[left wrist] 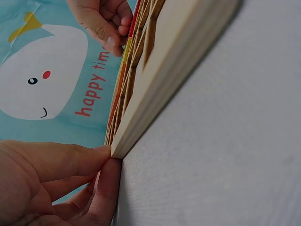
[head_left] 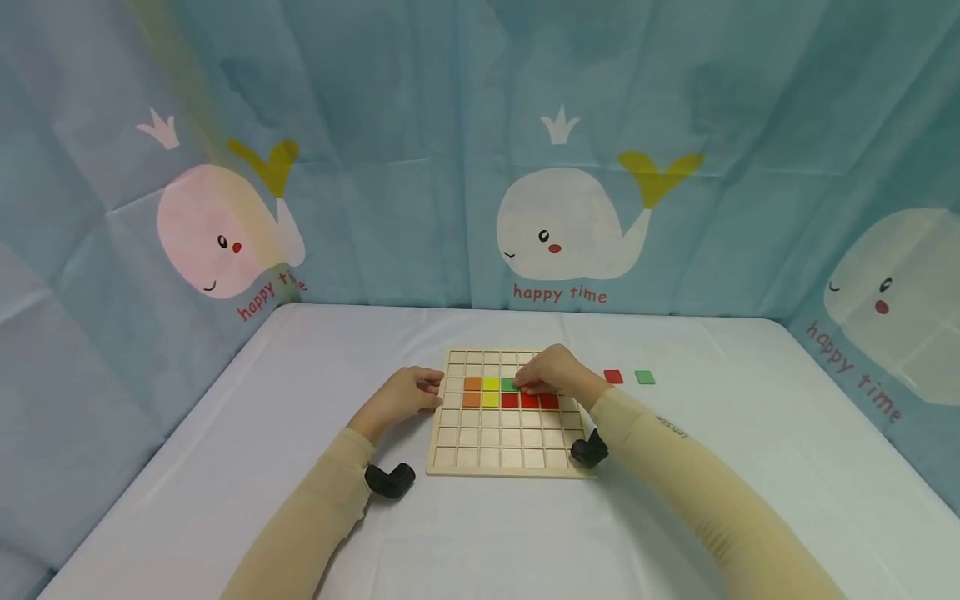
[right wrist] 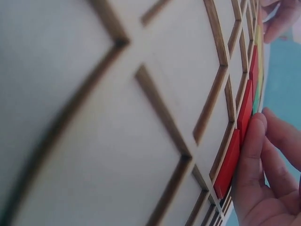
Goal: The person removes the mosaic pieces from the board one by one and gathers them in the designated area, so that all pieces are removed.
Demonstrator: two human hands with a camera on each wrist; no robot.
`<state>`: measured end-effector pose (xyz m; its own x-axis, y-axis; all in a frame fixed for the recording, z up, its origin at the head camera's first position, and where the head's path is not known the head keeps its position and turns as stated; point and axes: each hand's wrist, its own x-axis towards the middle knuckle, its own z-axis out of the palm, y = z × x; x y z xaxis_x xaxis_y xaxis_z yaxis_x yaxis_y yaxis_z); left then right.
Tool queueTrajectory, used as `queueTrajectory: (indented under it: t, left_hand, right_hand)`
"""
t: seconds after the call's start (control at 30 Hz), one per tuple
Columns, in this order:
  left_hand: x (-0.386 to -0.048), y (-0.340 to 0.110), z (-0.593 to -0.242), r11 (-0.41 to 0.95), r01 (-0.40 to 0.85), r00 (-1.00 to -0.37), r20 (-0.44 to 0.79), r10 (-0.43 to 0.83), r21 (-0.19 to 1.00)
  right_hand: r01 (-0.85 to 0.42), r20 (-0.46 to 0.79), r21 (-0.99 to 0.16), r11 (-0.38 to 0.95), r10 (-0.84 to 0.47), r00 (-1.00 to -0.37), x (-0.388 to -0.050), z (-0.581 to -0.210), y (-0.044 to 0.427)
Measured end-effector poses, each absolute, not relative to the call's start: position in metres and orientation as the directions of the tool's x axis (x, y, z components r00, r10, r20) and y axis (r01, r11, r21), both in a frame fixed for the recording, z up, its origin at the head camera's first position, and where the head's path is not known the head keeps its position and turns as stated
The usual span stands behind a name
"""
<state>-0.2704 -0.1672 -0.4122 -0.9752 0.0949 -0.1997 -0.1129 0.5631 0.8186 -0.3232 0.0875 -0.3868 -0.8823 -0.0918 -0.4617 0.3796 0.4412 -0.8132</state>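
A square wooden grid board (head_left: 480,437) lies flat on the table. My left hand (head_left: 405,393) holds its left side; in the left wrist view the thumb and a finger meet at the board's corner edge. Over the upper right part of the grid is my right hand (head_left: 553,372), its fingertips on a green tile (head_left: 508,384) in a cell; the fingers partly cover this tile and the cells beside it. To its left sit a yellow tile (head_left: 491,384) and an orange tile (head_left: 472,384). Below run orange, yellow and three red tiles (right wrist: 229,165).
Loose on the white table (head_left: 720,433), to the right of the board, lie a red tile (head_left: 613,377) and a green tile (head_left: 645,377). A blue curtain (head_left: 420,233) with printed whales stands behind and at both sides. Black wrist devices (head_left: 390,481) are on both forearms.
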Motion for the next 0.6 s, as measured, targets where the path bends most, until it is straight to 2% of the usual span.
queueTrajectory:
  t: [0.33,0.6]
  left_hand:
    - [-0.272,-0.166,-0.411,0.555,-0.114,-0.975,-0.201,0.098,0.824]
    - [-0.271,-0.166,-0.41,0.553,-0.123,-0.974,-0.206,0.09,0.824]
  right_hand:
    - [0.378,-0.453,-0.838,0.393,-0.116,-0.884,-0.318,-0.375,0.088]
    - [0.346,-0.422,-0.845,0.408,-0.111,-0.9,-0.32,-0.382,0.086]
